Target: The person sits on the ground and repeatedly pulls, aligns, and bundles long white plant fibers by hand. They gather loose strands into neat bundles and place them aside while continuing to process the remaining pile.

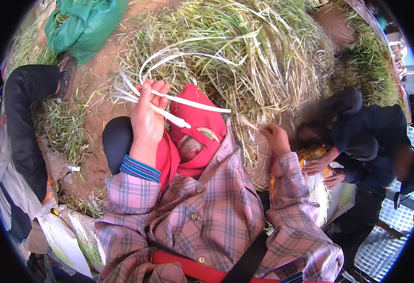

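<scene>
My left hand (pixel 148 113), palm up above my lap, grips several long white plant stalks (pixel 171 118), which look like blanched chives. Their cut ends point right, while two long pale leaves (pixel 178 55) arch over the pile beyond. Off to the right, my right hand (pixel 276 138) pinches a small pale strip of plant (pixel 248 122), blurred at its tip. Beneath the left hand, a red cloth (pixel 200 95) covers part of my lap. An oval printed patch (pixel 194 143) sits partly behind a red strap there.
A large heap of green and straw-coloured leaves (pixel 235 63) lies ahead on bare soil. At upper left stands a green sack (pixel 83 28), near another person's dark-trousered leg (pixel 24 116). Close on my right, a co-worker's hands (pixel 320 164) touch a bundle of white stalks (pixel 316 194).
</scene>
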Tool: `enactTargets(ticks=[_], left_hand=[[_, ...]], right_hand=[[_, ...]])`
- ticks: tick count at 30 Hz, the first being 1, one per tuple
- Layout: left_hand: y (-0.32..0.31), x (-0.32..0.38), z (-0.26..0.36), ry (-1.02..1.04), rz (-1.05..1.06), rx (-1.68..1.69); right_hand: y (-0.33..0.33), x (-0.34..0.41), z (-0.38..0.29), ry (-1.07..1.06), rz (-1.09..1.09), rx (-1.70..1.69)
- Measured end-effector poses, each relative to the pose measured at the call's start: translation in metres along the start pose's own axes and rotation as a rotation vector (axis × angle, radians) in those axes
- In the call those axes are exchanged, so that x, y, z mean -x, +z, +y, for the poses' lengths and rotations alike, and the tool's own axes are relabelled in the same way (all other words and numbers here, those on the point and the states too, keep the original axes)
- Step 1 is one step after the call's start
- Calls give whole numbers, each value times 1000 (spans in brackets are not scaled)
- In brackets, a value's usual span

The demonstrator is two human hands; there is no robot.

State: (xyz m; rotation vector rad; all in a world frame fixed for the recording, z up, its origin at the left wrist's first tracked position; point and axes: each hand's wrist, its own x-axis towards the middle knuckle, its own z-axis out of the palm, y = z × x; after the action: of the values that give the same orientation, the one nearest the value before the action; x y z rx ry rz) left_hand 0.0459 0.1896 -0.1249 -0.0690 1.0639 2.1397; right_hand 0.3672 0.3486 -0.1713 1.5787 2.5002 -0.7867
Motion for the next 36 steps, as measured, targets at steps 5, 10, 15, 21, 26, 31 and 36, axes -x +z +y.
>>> enactTargets(ticks=[5,10,15,21,26,31,36], left_hand=[[13,11,-12,-177,-135,3],[18,25,-25,-334,-312,-108],[15,32,-35,-323,-461,-192],[11,29,-33,-252,-243,-120],[23,48,-41,-373,-481,-374],[15,36,-25,-323,-255,-12],[9,27,3,-416,-278,373]], right_hand=[[-14,18,18,-91,116,244],[-18,5,-91,-532,426,-112],[9,1,-175,-640,218,-433],[19,10,-155,-426,-96,-630],[13,30,-148,-375,-122,-721],[5,37,-138,-569,-444,-721],[13,-21,-90,-176,-485,-756]])
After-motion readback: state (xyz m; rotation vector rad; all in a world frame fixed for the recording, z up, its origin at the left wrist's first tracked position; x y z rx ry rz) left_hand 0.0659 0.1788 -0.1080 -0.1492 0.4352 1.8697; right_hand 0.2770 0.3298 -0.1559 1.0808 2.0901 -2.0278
